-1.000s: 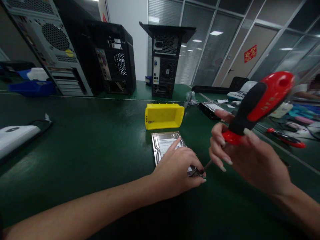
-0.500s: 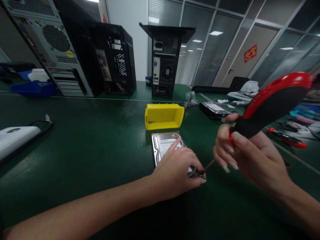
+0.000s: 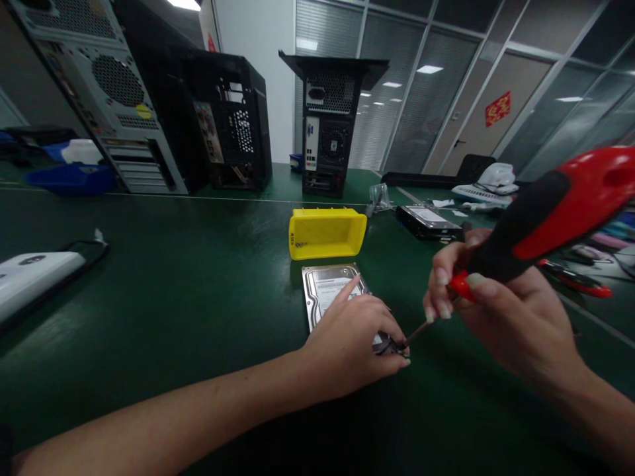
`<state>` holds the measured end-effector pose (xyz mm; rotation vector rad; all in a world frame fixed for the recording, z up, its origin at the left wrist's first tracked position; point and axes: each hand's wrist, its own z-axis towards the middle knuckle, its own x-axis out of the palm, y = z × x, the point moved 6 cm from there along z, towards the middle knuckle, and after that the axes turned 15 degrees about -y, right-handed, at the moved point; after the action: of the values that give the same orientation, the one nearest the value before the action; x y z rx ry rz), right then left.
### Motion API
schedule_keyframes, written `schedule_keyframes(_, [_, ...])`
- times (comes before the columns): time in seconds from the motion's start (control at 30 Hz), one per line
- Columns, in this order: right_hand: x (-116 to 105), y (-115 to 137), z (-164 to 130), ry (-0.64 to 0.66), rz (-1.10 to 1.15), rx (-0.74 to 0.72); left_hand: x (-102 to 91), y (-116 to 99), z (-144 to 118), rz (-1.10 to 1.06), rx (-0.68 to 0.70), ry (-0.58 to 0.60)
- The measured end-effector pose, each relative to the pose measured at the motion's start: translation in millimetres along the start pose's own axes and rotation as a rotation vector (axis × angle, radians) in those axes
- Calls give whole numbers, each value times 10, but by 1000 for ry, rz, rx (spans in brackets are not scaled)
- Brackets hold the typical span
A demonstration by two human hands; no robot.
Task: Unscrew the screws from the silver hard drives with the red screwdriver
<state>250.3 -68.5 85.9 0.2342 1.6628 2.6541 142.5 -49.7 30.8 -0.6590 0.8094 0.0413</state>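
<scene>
Head view: hard drive [image 3: 331,289] is pinned by left hand [image 3: 353,349]; screwdriver [image 3: 533,218] is gripped by right hand [image 3: 506,316]. Tip should be kept seated squarely, shaft steadied.

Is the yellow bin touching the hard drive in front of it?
Apart. The head view shows a strip of green mat between the yellow bin and the hard drive's far edge.

The hard drive [image 3: 330,291] at centre has a shiny bare-metal casing; the screwdriver [image 3: 540,211] has glossy red and matt black plastic; the green tabletop [image 3: 198,277] is smooth, faintly sheened.
</scene>
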Motion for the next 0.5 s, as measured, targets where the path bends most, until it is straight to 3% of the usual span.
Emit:
schedule_keyframes(0.27, [14, -19, -9, 26, 126, 98, 9, 11, -8, 3, 3, -21])
schedule_keyframes(0.5, [-123, 2, 49, -191, 77, 12, -9, 7, 1, -13, -8, -2])
